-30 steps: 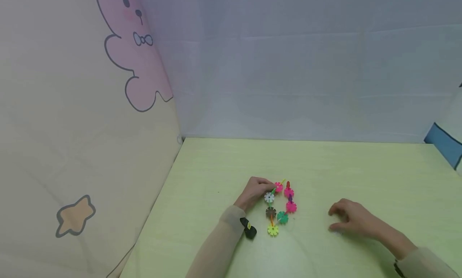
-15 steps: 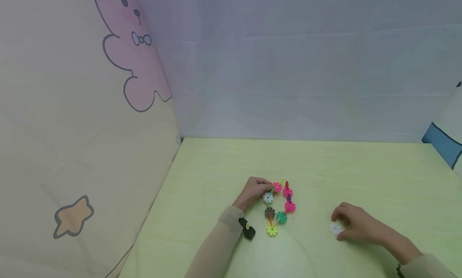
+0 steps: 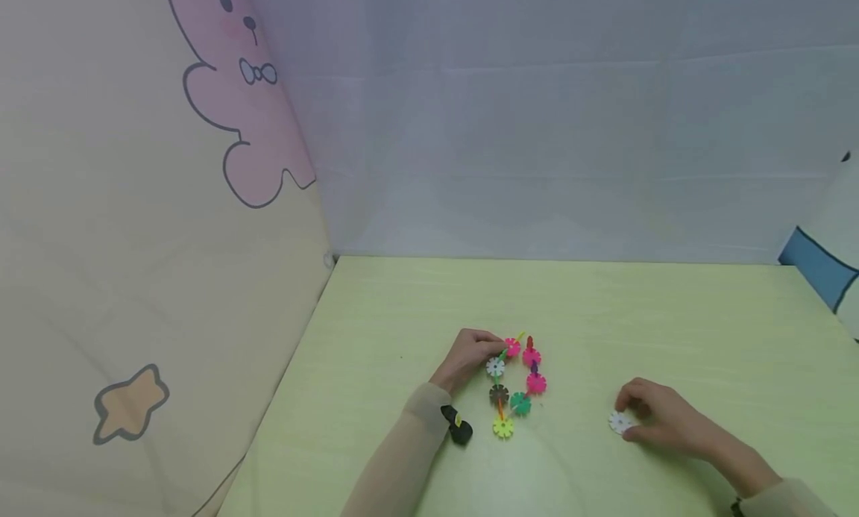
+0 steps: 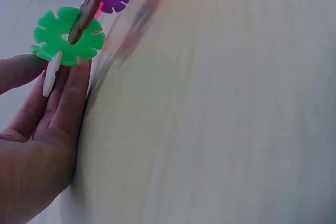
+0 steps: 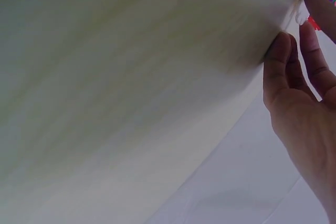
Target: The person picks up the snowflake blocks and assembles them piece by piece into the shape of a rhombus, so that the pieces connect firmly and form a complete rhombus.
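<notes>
In the head view, a chain of colourful notched plastic discs lies in an open loop, with a pink disc (image 3: pixel 536 383) on its right side and a yellow disc (image 3: pixel 503 427) at the near end. My left hand (image 3: pixel 465 359) pinches the loop at its upper left, by another pink disc (image 3: pixel 513 346). Up close in the left wrist view, a green disc (image 4: pixel 50 31) stands over the thumb and fingertips. Farther right, my right hand (image 3: pixel 664 418) holds a loose white disc (image 3: pixel 617 421) between thumb and fingers, low over the table.
A pale yellow-green table (image 3: pixel 416 301) carries everything. Behind it hangs a plain light curtain (image 3: pixel 537 129). Another printed curtain (image 3: pixel 101 241) closes off the left side. A black wrist strap piece (image 3: pixel 460 432) sticks out beside the left sleeve, near the chain.
The white disc has come into view at the right hand's fingertips, and that hand has shifted slightly nearer. The left hand keeps its grip on the loop. The head view has turned a little.
</notes>
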`<state>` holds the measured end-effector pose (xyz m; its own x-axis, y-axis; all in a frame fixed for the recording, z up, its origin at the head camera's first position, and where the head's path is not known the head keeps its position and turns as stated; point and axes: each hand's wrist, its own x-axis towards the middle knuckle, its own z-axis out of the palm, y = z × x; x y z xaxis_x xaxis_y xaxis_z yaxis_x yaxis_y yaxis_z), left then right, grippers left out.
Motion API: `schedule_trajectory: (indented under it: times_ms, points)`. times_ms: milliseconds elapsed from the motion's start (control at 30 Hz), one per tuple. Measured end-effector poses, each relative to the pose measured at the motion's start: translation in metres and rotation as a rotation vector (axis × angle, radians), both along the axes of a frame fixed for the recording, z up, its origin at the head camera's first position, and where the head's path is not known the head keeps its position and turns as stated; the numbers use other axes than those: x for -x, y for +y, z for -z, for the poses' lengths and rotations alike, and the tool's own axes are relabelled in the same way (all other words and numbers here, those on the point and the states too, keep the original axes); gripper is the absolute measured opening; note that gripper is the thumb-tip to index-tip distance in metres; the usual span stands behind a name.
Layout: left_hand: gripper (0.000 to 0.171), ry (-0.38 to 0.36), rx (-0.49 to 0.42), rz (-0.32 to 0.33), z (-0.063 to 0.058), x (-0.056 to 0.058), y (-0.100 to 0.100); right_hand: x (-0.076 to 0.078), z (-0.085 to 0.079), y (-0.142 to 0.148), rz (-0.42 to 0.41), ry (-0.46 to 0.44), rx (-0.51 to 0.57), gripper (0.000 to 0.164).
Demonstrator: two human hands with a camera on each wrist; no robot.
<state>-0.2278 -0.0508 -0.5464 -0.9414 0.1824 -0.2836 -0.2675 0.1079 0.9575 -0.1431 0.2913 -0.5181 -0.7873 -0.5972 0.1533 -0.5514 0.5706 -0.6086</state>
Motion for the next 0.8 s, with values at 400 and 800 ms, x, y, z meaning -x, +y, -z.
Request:
schedule_trajectory:
  times_ms: [400,800]
  points:
    - [0.014,-0.002,0.011,-0.016,-0.001,-0.001,-0.002,0.006,-0.004,-0.011,0.092,-0.065,0.016,0.027]
    - [0.014,0.01,0.001,-0.004,0.0,-0.001,-0.002,0.035,-0.011,-0.024,0.148,-0.072,0.03,0.017]
